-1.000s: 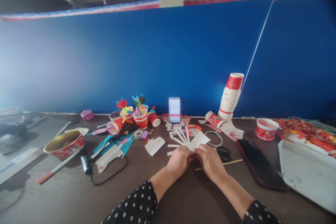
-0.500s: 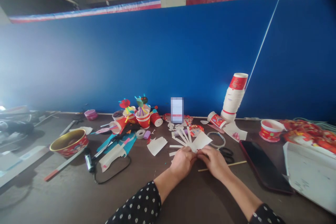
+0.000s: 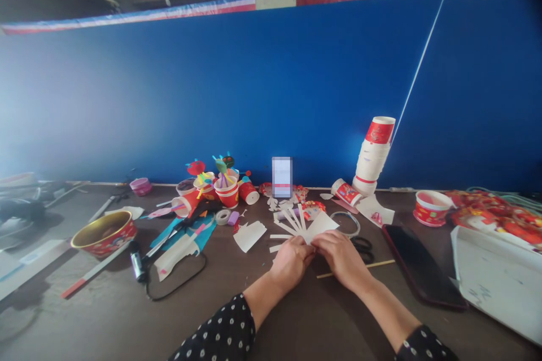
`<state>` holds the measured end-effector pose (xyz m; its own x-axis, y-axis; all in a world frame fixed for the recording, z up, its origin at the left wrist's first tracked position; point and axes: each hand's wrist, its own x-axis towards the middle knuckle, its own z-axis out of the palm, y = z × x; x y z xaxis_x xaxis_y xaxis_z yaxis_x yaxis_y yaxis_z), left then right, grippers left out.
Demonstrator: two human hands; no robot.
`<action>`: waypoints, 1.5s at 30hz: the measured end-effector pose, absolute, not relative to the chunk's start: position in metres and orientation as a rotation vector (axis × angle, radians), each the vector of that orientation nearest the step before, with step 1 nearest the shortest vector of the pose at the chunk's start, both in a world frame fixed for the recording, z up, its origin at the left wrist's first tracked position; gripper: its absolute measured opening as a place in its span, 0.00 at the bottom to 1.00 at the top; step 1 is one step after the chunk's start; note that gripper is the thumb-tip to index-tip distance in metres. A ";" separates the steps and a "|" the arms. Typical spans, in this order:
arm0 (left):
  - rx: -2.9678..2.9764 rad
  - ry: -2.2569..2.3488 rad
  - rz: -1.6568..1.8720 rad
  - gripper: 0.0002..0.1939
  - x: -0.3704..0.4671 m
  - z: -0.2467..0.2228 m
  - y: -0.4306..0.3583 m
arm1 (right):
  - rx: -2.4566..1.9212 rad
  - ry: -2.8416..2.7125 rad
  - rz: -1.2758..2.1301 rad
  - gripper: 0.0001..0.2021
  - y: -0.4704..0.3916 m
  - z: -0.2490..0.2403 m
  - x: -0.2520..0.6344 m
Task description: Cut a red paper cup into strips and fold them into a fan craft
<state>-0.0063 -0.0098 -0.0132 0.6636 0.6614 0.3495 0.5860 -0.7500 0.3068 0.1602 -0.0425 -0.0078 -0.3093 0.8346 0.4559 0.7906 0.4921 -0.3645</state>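
Observation:
Both hands are together at the near edge of a white paper piece (image 3: 319,227), which has long narrow strips fanning out to the left and a broad uncut part on the right. My left hand (image 3: 292,259) is closed on the paper below the strips. Pressed close beside it, my right hand (image 3: 341,254) pinches the same paper by its lower edge. The fingertips partly hide each other and the spot they hold. Under the right wrist passes a thin wooden stick (image 3: 379,264), and black-handled scissors (image 3: 363,247) lie just beyond that hand.
A phone (image 3: 423,265) and a white tray (image 3: 495,282) lie on the right. Stacked paper cups (image 3: 372,161) lean against the blue board. On the left are a gold-lined bowl (image 3: 105,240), a corded glue gun (image 3: 138,262) and decorated cups (image 3: 228,192).
The view has shifted slightly, so the scene sits a little further left. Both hands stay on the paper, with the right fingers moved slightly over its near edge.

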 end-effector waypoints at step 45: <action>2.736 0.990 0.618 0.10 -0.006 -0.010 -0.010 | -1.442 -2.244 0.342 0.09 -0.057 0.011 0.166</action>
<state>-0.0057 -0.0102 -0.0098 0.6942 0.6426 0.3244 0.5734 -0.7660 0.2906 0.1657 -0.0573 0.0105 -0.3535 0.9054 0.2352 0.7943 0.4233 -0.4358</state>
